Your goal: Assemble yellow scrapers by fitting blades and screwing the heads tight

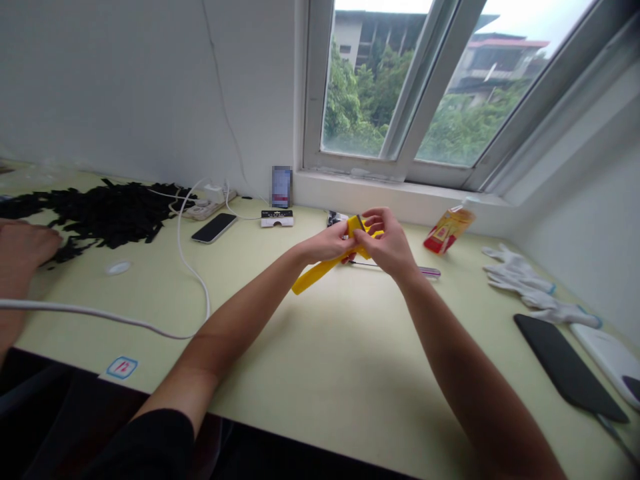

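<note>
Both hands are closed around a yellow object [320, 273], held above the table. A long flat yellow arm of it sticks out to the lower left, below my left wrist. Its upper end has a dark edge and shows between my fingers; I cannot make out its kind. My left hand [327, 243] grips it from the left. With thumb and fingers, my right hand [386, 243] pinches the upper end. Beneath the hands lies a thin screwdriver [430, 273] with a clear, purplish handle, its shaft partly hidden. Behind them is a small black-and-silver item [336, 218], partly covered.
A black strip pile [117, 210] lies left, near another person's hand [30, 243]. A white cable [181, 247] crosses the table by a phone [214, 228]. A propped phone [282, 187] stands at the wall. Right are a bottle [450, 227], gloves [520, 280] and a black slab [570, 367].
</note>
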A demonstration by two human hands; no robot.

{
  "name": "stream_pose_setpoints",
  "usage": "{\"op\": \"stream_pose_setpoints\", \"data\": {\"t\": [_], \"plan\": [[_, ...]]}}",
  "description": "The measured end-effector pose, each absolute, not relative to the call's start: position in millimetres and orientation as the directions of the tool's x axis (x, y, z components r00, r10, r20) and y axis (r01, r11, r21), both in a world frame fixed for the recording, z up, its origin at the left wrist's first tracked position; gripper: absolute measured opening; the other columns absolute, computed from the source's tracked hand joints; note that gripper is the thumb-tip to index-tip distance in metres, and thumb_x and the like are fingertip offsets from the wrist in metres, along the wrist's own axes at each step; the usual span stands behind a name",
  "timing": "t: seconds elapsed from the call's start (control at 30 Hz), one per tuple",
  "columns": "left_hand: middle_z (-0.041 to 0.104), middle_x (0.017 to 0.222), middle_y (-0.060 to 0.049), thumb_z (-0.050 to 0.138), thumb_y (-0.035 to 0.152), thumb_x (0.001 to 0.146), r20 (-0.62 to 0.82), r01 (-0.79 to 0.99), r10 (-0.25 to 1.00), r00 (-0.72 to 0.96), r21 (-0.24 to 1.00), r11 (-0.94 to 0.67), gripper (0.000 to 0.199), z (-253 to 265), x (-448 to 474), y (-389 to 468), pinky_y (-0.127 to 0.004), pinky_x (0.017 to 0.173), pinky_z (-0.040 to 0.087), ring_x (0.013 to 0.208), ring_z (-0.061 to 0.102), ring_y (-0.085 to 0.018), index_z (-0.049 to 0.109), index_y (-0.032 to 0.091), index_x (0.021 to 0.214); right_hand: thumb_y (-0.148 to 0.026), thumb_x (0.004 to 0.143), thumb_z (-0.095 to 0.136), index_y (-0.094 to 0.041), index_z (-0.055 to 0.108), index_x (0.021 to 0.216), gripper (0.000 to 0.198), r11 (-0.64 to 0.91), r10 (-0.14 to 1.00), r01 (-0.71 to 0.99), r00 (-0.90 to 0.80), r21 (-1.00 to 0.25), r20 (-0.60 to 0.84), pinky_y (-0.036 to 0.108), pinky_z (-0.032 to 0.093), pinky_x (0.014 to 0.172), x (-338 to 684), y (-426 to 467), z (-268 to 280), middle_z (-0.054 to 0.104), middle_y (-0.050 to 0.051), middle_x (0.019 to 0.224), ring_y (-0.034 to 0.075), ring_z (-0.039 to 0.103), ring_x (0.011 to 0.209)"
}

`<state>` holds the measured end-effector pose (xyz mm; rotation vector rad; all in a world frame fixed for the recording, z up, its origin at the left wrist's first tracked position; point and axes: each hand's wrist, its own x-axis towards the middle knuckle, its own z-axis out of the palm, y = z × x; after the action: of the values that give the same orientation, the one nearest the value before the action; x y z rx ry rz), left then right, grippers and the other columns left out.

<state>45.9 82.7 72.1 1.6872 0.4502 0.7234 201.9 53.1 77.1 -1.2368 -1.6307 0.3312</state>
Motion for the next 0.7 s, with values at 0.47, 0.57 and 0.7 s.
{"op": "stream_pose_setpoints", "data": {"t": [0.47, 0.57, 0.7], "plan": [[0.053, 0.066, 0.001, 0.061, 0.036, 0.089, 0.193, -0.124, 0.658, 0.728, 0.981, -0.151, 0.024, 82.8, 43.1, 77.5, -0.023, 0.05, 0.04, 0.051, 0.05, -0.008, 0.05, 0.015, 0.091, -0.038, 0.075, 0.07, -0.021, 0.057, 0.11, 0.041, 0.305, 0.946, 0.163, -0.166, -0.938, 0.278, 0.027, 0.052, 0.061, 217.2, 53.4, 84.7, 0.065, 0.003, 0.097, 0.014, 0.064, 0.075], [0.055, 0.066, 0.0, 0.061, 0.031, 0.089, 0.172, -0.168, 0.67, 0.722, 0.983, -0.072, 0.02, 81.9, 40.5, 80.9, -0.024, 0.052, 0.042, 0.052, 0.053, -0.009, 0.049, 0.015, 0.09, -0.037, 0.074, 0.072, -0.021, 0.053, 0.116, 0.048, 0.269, 0.94, 0.181, -0.261, -0.946, 0.218, 0.029, 0.052, 0.063, 221.8, 52.1, 86.8, 0.067, 0.003, 0.092, 0.015, 0.066, 0.073], [0.057, 0.067, -0.001, 0.06, 0.024, 0.089, 0.169, -0.185, 0.69, 0.704, 0.981, -0.053, 0.015, 80.8, 40.8, 83.5, -0.025, 0.054, 0.044, 0.052, 0.055, -0.01, 0.049, 0.014, 0.091, -0.036, 0.072, 0.075, -0.021, 0.05, 0.117, 0.054, 0.264, 0.937, 0.179, -0.28, -0.948, 0.208, 0.028, 0.052, 0.058, 220.6, 51.1, 86.6, 0.066, 0.0, 0.081, 0.016, 0.066, 0.069]]}}
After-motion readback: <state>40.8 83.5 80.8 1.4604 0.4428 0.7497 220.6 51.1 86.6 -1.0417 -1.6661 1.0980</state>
